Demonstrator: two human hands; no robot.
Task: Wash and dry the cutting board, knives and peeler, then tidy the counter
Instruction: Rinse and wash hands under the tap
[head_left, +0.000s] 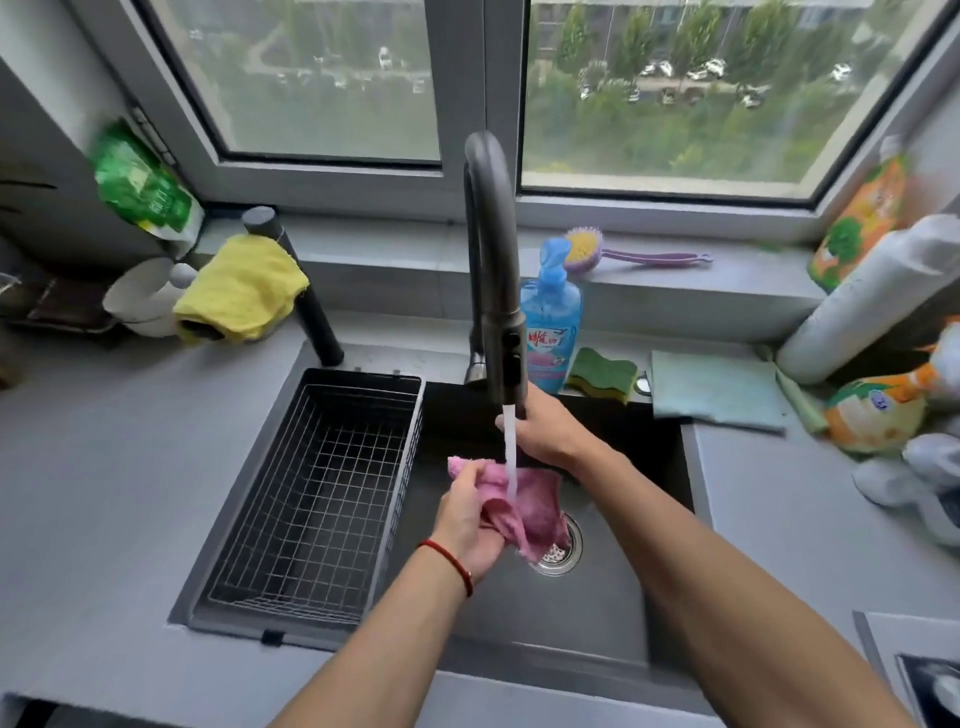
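My left hand (467, 519) grips a wet pink cloth (535, 506) over the dark sink (613, 613), just above the metal drain (563, 551). Water (510, 452) runs from the grey faucet (491, 249) onto the cloth. My right hand (545, 426) is up at the spray head of the faucet, fingers curled around its lower end. No cutting board, knife or peeler shows anywhere in this view.
An empty wire basket (322, 499) fills the sink's left part. Behind stand a blue soap bottle (553, 332), a green-yellow sponge (602, 374), a teal cloth (717, 389), a purple brush (623, 252). A yellow cloth (244, 291) lies at the left, bottles at the right.
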